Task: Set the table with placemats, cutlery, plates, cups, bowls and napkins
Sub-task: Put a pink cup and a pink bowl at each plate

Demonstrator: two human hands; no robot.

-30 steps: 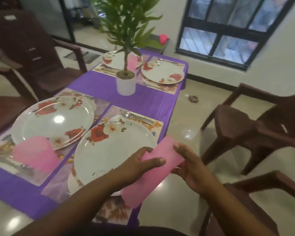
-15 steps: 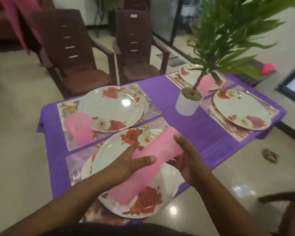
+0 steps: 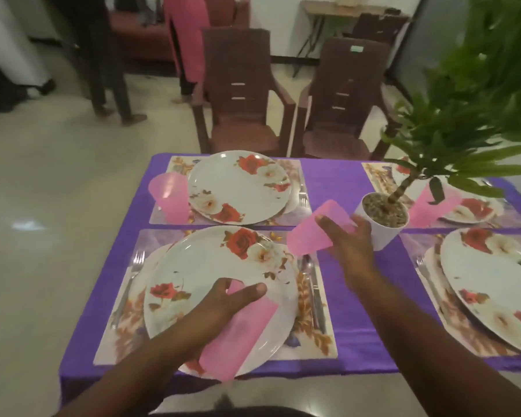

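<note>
My left hand [image 3: 226,302] grips a pink plastic cup [image 3: 238,335] tilted over the near floral plate [image 3: 205,266], which lies on a floral placemat [image 3: 118,326]. My right hand [image 3: 346,245] holds a second pink cup [image 3: 313,236] on its side, above the purple cloth just right of that plate's upper edge. A fork [image 3: 133,266] lies left of the near plate, a knife and spoon [image 3: 312,284] lie to its right. Another pink cup [image 3: 169,195] stands upright beside the far plate [image 3: 238,188].
A potted plant in a white pot [image 3: 384,219] stands at the table's centre, close to my right hand, with a pink cup [image 3: 427,206] behind it. Two more plates [image 3: 494,284] sit at the right. Two brown chairs [image 3: 241,94] stand across; people's legs [image 3: 112,70] are beyond.
The stacked pink cups have been pulled apart, one in each hand. My right hand moved up and right with one cup; my view swung round to face the table squarely.
</note>
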